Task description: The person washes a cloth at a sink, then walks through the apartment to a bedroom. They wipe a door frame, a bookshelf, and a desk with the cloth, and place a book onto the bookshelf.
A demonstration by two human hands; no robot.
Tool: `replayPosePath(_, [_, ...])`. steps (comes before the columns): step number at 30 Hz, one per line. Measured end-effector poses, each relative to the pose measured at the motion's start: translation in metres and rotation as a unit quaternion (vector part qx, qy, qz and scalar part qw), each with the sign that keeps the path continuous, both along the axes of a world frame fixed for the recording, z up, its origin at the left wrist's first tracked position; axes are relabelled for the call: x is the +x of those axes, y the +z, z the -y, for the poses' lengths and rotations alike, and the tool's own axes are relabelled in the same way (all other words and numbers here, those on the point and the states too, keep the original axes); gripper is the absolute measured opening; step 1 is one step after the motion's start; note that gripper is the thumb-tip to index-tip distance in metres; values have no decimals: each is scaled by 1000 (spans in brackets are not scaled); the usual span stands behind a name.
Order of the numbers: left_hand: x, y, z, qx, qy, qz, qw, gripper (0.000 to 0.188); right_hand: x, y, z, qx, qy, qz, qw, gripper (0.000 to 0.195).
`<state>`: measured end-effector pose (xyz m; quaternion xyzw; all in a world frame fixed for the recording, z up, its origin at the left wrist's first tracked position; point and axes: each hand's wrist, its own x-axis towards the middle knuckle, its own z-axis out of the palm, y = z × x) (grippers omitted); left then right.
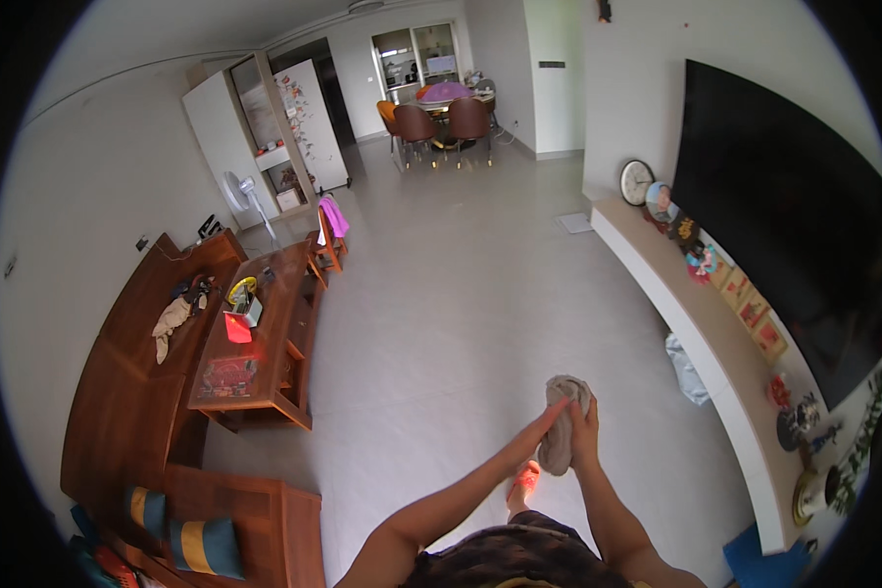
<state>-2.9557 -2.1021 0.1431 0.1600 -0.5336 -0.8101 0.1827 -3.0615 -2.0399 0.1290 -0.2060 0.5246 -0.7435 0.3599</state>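
Out in front of my body, both hands are on a bunched grey-beige cloth point(556, 459) with a soft, fuzzy look. My left hand point(542, 435) reaches across it from the left, its fingers pressed on the middle. Along the right side, my right hand point(585, 437) grips the cloth's edge. The upper part of the cloth loops over near my fingertips, and the lower part hangs below my hands. Beneath them, one of my feet in an orange-red slipper point(527, 478) stands on the grey tiled floor point(426, 411).
To the left are a wooden coffee table point(279, 294), a wooden sofa point(128, 382) and a small chair point(331, 235). A long TV ledge point(676, 294) holding ornaments curves along the right, with a white bag point(685, 371) beneath it. Dining chairs point(469, 120) stand far back.
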Motion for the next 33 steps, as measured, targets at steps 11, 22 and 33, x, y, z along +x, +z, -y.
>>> replayPosePath(11, [-135,111,410,-72,282,-100,951,36,-66,-23,370,-26,476,478,738,40])
replayPosePath(22, [-250,8,803,-545,384,162,727,25,-221,-12,720,79,325,325,885,35])
replayPosePath(33, [-481,3,1083,-774,89,309,545,42,-433,43,1017,-57,-126,-461,876,51])
